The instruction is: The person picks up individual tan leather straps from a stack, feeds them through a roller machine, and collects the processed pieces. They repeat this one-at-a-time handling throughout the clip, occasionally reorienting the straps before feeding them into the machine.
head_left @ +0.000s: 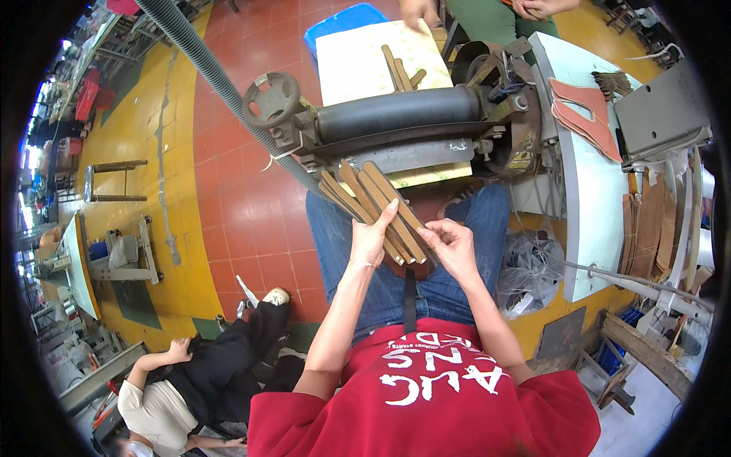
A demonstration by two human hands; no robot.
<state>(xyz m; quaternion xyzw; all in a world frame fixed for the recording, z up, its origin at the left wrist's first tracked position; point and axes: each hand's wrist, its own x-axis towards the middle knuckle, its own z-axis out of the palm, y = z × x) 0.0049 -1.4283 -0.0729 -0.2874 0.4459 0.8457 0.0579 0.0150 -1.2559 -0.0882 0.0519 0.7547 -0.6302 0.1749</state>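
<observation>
While I'm watching: both hands working just below the roller machine [403, 114].
Left hand [371, 238]: gripping fanned brown strips [373, 206].
Right hand [454, 245]: pinching their lower ends.

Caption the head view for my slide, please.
Both hands, left and right, hold brown strips before a roller machine.
</observation>
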